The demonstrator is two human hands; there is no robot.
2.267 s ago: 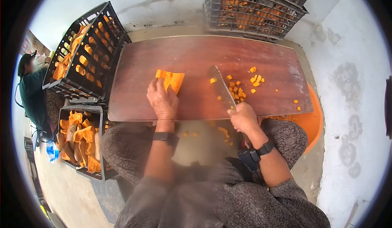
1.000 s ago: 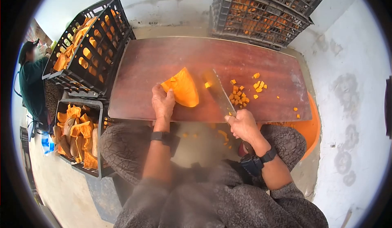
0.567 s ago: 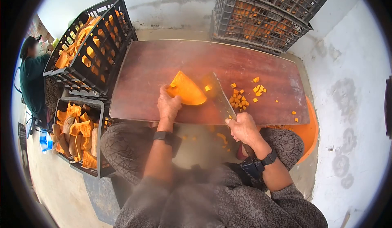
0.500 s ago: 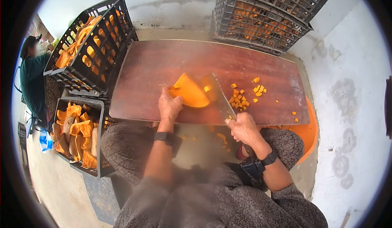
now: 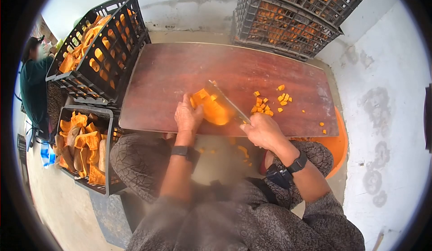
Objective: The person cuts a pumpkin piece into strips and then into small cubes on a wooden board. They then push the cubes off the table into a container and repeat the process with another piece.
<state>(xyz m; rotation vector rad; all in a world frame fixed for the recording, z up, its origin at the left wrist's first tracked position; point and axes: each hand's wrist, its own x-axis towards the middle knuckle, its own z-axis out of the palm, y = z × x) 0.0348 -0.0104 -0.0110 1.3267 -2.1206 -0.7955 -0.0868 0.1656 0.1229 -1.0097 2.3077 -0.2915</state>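
So the person's left hand (image 5: 188, 116) is clamping down on an orange pumpkin wedge (image 5: 215, 112), fingers curled over its near-left edge. The wedge is sitting on the reddish-brown wooden cutting board (image 5: 180, 66), close to the near edge and about mid-width. The right hand (image 5: 262, 132) is wrapping tight around the handle of a broad-bladed steel knife (image 5: 226, 101), and the blade is lying slanted across the top of the wedge, just beside the left fingertips.

That's what's worrying me, honestly. The wedge is looking curved underneath, so it could be rocking under pressure, and a slipping blade would be heading straight for those fingers. It's also so near the board's edge that a hard push could be sending it off into the lap.

A scatter of small orange pumpkin cubes (image 5: 264, 107) is lying to the right of the blade. Black plastic crates of pumpkin pieces (image 5: 96, 44) are standing at the left, and another person in a dark green top (image 5: 32, 89) is working beyond them.
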